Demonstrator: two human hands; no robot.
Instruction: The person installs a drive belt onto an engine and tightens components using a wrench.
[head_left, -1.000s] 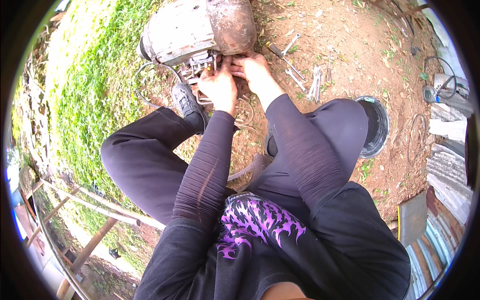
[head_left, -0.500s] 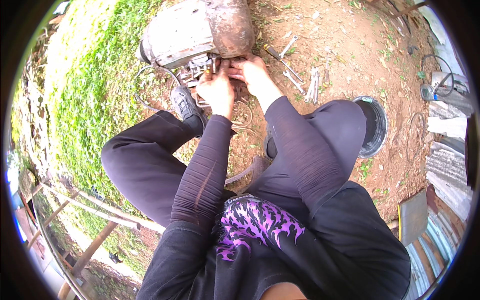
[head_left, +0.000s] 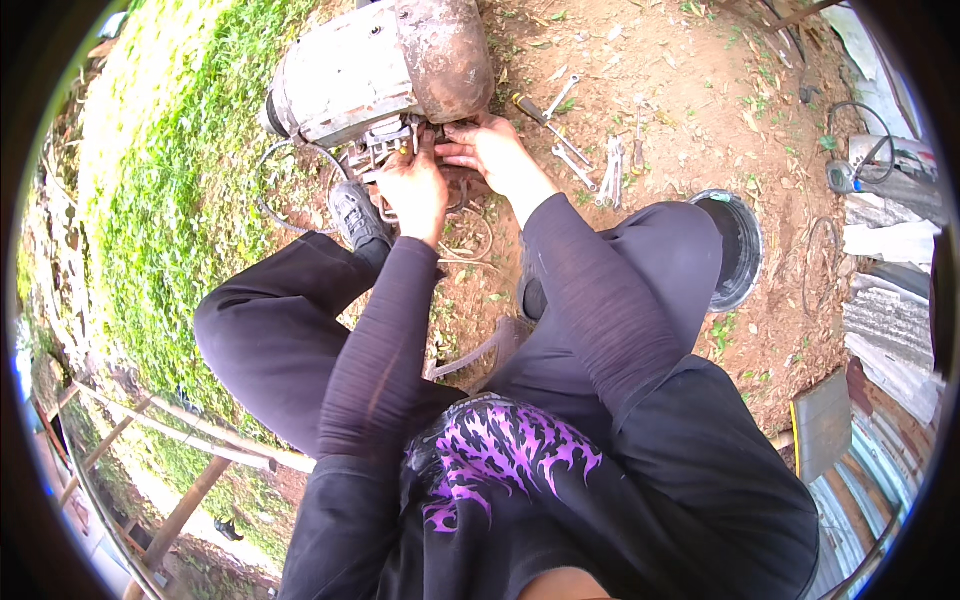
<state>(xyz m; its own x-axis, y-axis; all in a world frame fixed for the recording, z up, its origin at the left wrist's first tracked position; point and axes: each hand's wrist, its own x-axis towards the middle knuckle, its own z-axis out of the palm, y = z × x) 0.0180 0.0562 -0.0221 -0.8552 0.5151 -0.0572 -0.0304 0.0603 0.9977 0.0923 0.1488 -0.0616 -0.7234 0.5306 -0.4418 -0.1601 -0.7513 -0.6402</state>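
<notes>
A worn metal machine with a pale, rust-stained cylindrical body (head_left: 350,75) lies on the ground before me. Its exposed metal fittings (head_left: 385,140) show along the near lower edge. My left hand (head_left: 415,190) is closed at these fittings, its fingertips partly hidden beneath the body; what it grips cannot be made out. Just right of it, under the rusty end of the body, my right hand (head_left: 495,155) has its fingers stretched toward the left one and a little apart. Part of its fingertips is hidden under the casing.
To the right on the dirt lie a screwdriver (head_left: 530,108) and several wrenches (head_left: 612,172). A black bucket (head_left: 742,250) stands beside my right knee. A cable (head_left: 268,190) loops left of the machine, near my shoe (head_left: 355,215). Corrugated sheets (head_left: 890,330) line the right side.
The whole view has shifted slightly, so the machine and tools sit a little further left. Both hands stay at the fittings, the right one's fingers now showing somewhat more apart.
</notes>
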